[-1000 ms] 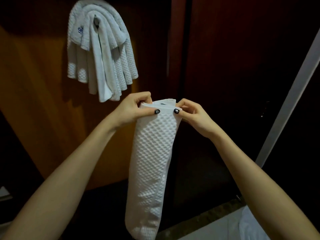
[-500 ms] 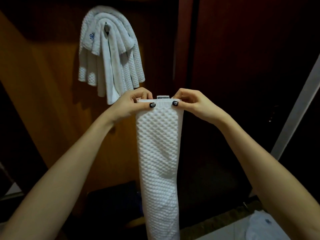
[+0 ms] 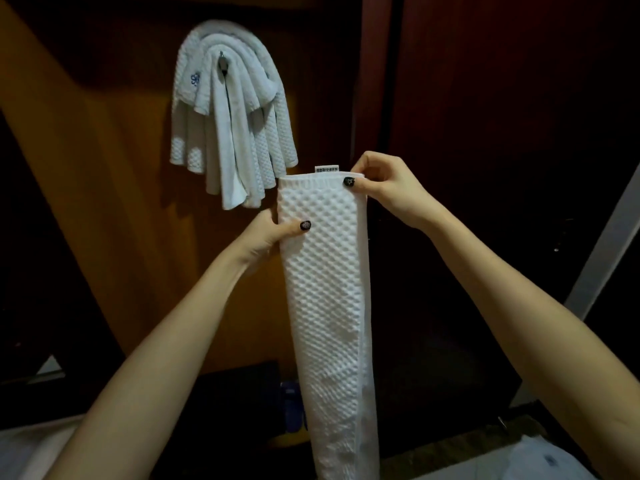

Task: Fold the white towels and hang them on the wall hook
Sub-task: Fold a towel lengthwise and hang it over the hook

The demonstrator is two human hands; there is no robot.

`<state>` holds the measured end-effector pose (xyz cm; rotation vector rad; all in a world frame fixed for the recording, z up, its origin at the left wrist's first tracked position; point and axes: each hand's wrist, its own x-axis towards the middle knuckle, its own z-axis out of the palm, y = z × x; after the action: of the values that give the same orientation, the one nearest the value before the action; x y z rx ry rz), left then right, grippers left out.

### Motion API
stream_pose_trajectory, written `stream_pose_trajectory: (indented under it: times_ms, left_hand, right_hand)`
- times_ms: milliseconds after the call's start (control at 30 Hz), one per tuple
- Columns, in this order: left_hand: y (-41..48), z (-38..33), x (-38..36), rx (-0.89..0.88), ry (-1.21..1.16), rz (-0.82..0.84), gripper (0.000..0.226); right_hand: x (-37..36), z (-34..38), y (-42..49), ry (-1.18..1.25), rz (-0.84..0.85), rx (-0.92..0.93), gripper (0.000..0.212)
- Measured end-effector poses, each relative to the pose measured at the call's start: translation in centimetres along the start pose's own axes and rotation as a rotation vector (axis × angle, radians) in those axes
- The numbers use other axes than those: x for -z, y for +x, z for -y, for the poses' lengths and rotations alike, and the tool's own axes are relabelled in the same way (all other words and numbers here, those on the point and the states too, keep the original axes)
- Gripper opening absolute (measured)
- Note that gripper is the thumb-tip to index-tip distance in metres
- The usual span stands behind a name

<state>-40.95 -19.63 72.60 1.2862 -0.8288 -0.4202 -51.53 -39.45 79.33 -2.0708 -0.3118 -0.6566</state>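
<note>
**Setting: indoor room, probably a hotel or guest room**

Wood-panelled wall from 9 to 12 o'clock. Metal hook at 11 o'clock carries several white waffle towels, one with a blue embroidered logo. Dark reddish door or wardrobe panels from 1 to 3 o'clock. White linen at 7 o'clock. Dim lighting.

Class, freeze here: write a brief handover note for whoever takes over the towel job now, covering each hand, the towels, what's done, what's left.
Left hand: grips the left edge of the folded towel, just below its top.
Right hand: pinches the towel's top right corner.
Towel: hangs as a long narrow strip, lower end out of frame.
Done: several white towels drape over the wall hook.
Left: likely fold this strip further, then hang it on the hook.
</note>
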Motion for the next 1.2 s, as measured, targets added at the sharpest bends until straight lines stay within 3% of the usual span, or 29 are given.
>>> stream_pose_trajectory:
  times_ms: [100,200,267,400,533,733,833,967,1100,1200]
  left_hand:
    - [0.6,-0.5,-1.3,-0.058,-0.018,-0.027,0.044]
    - [1.4,-1.7,-3.0,-0.15,-0.033,-0.057,0.032]
    - [2.1,-2.5,-4.1,-0.211,-0.041,-0.076,0.029]
    - [3.5,-4.9,-5.8,-0.302,-0.036,-0.105,0.027]
    - [5.1,-7.3,-5.9,-0.318,0.002,-0.146,0.036]
    - [7.1,-9.1,-5.8,-0.333,0.026,-0.171,0.031]
    - [8.2,-8.8,-6.0,-0.329,0.069,-0.228,0.039]
    - [7.7,-4.8,-6.1,-0.369,0.413,-0.509,0.041]
    - [0.4,6.1,-6.8,-0.503,0.619,-0.877,0.034]
    - [-5.1,13.8,-9.9,-0.355,0.813,-0.766,0.041]
  right_hand:
    - [0.3,-0.3,0.6,0.066,-0.027,0.02,0.014]
    - [0.4,-0.7,0.8,0.289,-0.155,0.029,0.004]
    - [0.2,-1.3,0.1,0.418,-0.164,-0.004,0.025]
    - [-0.9,-3.0,-2.6,0.381,-0.061,0.029,0.056]
    - [-0.7,-4.1,-4.2,0.425,-0.106,0.108,0.083]
    - [-0.3,-3.6,-3.8,0.183,0.021,0.194,0.045]
    - [-0.3,-3.3,-2.9,0.144,0.037,0.167,0.045]
    - [-2.0,-4.2,-2.5,0.069,-0.05,0.076,0.047]
    - [-4.0,-5.0,-2.9,0.056,-0.163,0.002,0.049]
    - [-4.9,-4.8,-2.8,0.066,-0.261,-0.043,0.048]
